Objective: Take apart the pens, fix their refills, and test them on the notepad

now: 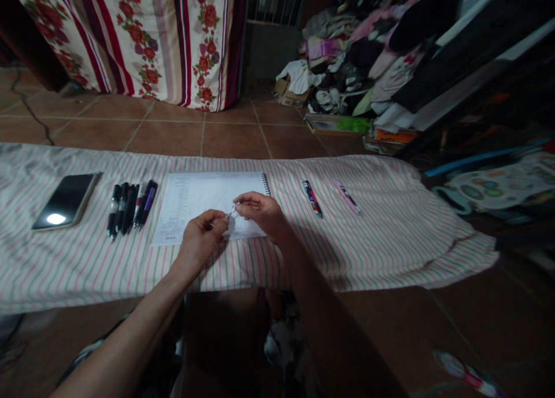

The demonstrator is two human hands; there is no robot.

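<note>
Both my hands meet over the near edge of a spiral notebook point(203, 198) that lies on a pink-striped cloth point(381, 236). My left hand point(202, 236) and my right hand point(262, 210) each pinch one end of a small thin pale object point(231, 212), perhaps a pen part; I cannot make it out. A row of several dark pens point(130, 207) lies left of the notebook. A red-and-blue pen point(312, 197) and a pink pen point(346, 195) lie to its right.
A phone point(65, 201) with a dark screen rests at the cloth's left end. Beyond the cloth are brown floor tiles, a floral striped fabric point(143, 39) and a heap of clothes and boxes point(347, 56) at the back right. Another pen point(466, 375) lies on the floor, bottom right.
</note>
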